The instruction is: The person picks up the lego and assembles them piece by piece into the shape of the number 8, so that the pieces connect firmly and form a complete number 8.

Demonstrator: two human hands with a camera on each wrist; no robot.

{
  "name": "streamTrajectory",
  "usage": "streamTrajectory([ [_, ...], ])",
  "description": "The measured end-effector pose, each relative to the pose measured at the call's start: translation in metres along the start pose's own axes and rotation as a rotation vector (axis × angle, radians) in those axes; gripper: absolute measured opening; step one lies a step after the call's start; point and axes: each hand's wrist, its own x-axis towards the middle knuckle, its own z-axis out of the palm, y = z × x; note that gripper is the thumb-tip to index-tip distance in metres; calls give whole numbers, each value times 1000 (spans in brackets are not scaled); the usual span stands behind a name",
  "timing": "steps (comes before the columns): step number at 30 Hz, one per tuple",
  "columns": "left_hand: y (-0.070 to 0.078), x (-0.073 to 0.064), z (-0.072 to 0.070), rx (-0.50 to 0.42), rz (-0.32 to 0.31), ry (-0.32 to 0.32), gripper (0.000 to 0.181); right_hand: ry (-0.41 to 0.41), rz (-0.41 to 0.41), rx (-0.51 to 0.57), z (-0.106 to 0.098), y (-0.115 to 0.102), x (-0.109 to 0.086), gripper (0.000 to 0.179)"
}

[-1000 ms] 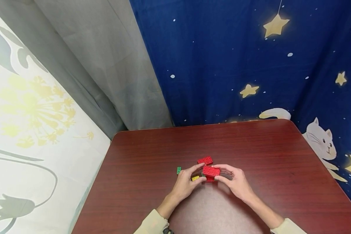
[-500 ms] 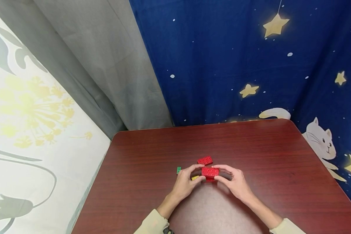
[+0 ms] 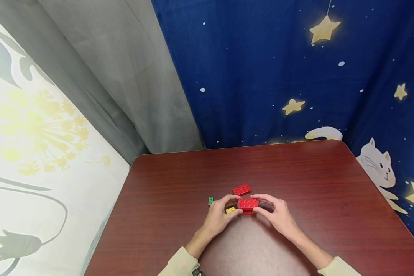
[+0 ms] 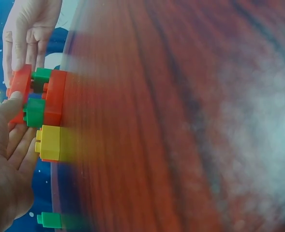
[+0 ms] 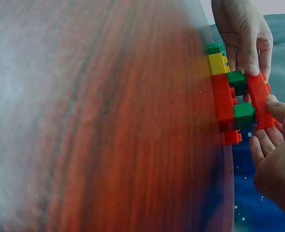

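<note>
A red building brick is held by its two ends, level and close over two green bricks. Those green bricks stand upright, one near each end of a lower red brick on the table, with a gap between them. My left hand pinches the upper brick's left end between thumb and fingers. At the other end, my right hand pinches it the same way. Green studs show just under the upper brick in the left wrist view. A yellow brick sits within the curve of my left hand.
Another red brick lies behind the stack, farther from me. A small green brick lies left of my left hand. The brown table meets grey and blue star-patterned curtains at its far edge.
The upper red brick has shifted slightly left and down and now sits straighter above the lower one. It now covers the green that showed at its left end. Both hands stay nearly in place.
</note>
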Motion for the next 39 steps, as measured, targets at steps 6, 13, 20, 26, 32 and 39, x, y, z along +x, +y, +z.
streamTrajectory([
  [6, 0, -1, 0, 14, -10, -2, 44, 5, -1, -14, 1, 2, 0, 38],
  [13, 0, -1, -1, -2, -28, -6, 44, -9, -3, -14, 1, 4, 0, 40],
  [20, 0, -1, -1, -6, -44, -14, 44, -22, 13, -60, 1, 9, 1, 42],
  [26, -2, 0, 0, 3, -35, -8, 44, -29, -3, -99, 2, 12, 1, 46],
  [32, -2, 0, 0, 8, -30, -5, 44, -34, -16, -118, 3, 14, 3, 47],
  [39, -2, 1, 0, 11, -25, -3, 44, -40, -10, -150, 3, 13, 4, 46],
])
